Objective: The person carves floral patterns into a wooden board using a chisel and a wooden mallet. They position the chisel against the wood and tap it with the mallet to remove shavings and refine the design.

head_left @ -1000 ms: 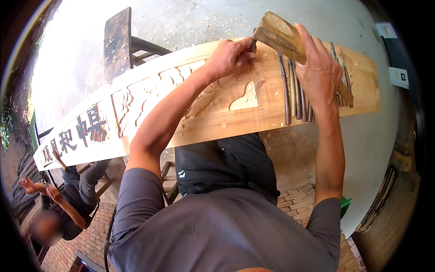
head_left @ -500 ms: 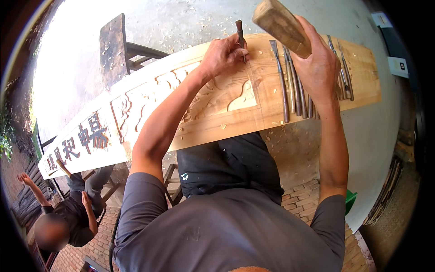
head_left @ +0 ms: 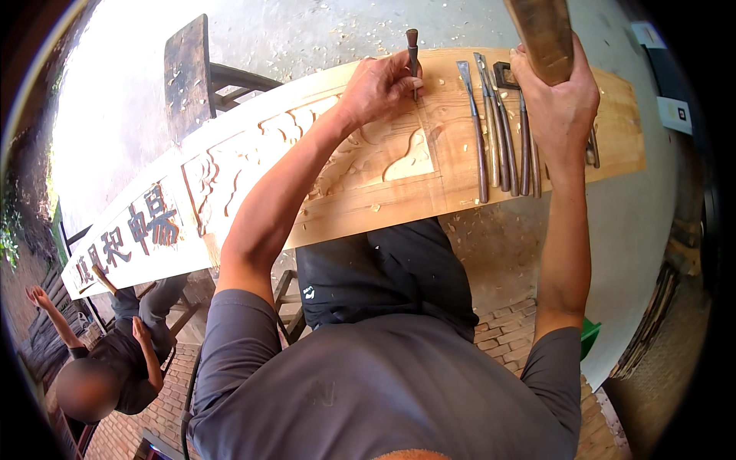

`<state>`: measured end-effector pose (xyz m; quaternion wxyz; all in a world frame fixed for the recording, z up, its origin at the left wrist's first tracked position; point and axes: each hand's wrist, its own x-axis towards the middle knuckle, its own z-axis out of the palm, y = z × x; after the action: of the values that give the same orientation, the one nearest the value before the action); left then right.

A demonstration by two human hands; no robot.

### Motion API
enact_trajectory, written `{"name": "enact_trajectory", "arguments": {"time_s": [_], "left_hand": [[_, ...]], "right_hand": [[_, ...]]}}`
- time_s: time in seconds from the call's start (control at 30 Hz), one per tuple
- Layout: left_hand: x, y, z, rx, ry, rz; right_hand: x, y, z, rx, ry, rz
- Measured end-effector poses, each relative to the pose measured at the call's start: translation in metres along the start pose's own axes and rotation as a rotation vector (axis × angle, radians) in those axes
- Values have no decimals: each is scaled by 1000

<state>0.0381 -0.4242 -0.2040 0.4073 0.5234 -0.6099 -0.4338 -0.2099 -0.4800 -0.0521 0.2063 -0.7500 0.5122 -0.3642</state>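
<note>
My left hand point(head_left: 377, 90) grips a dark-handled chisel point(head_left: 412, 46) upright, its lower end on the long pale wooden board point(head_left: 391, 203), beside a carved relief point(head_left: 410, 159) of curling shapes. My right hand point(head_left: 556, 103) is closed round a worn wooden mallet point(head_left: 540, 34), held raised to the right of that chisel. A row of several chisels and gouges point(head_left: 482, 157) lies on the board below and left of the mallet, with a small dark square-shaped object point(head_left: 504, 74) among their upper ends. Large dark characters point(head_left: 153, 218) mark the board's left section.
A co-worker point(head_left: 130, 360) is at the lower left, both hands raised below the board. A dark wooden bench point(head_left: 188, 69) stands beyond the board. Stacked thin pieces point(head_left: 644, 330) and a green container point(head_left: 588, 337) are at the right; brick paving lies below.
My right hand has lifted the mallet up and to the right, away from the chisel top. My left hand's chisel has stayed about in place. The co-worker's hands have shifted.
</note>
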Motion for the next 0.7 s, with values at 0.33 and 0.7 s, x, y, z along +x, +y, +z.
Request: {"name": "enact_trajectory", "arguments": {"time_s": [0.33,0.7], "left_hand": [[-1,-2,-1,-45,-11,-87],[-16,-4,20,393,159,265]], "right_hand": [[1,13,4,-152,-13,-121],[-24,32,20,-587,-253,-248]]}}
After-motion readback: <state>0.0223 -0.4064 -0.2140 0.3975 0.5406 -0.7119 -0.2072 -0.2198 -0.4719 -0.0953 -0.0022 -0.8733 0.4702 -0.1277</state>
